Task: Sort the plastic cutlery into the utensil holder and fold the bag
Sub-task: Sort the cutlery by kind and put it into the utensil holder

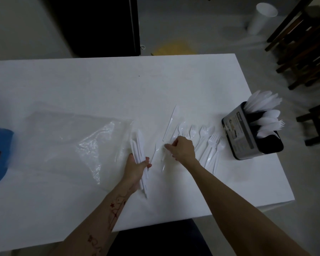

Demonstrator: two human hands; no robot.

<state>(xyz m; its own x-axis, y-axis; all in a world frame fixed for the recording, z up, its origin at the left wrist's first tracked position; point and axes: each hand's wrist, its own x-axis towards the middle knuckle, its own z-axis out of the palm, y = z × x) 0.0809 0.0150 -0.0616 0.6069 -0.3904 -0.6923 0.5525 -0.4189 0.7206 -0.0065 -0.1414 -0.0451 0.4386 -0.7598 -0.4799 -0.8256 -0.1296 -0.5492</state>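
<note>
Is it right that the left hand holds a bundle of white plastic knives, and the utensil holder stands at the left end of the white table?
Not quite. The head view shows the utensil holder at the right end of the white table, not the left. The left hand does hold a bundle of white plastic knives.

VIEW: head, single camera | POSITION: worn on the person's head, above the near edge of the white table (100,85) | DIRECTION: aimed forward and down | RANGE: close, arm's reach | LENS: wide-angle, edges curved | OVERLAP: none, one view supplied
</note>
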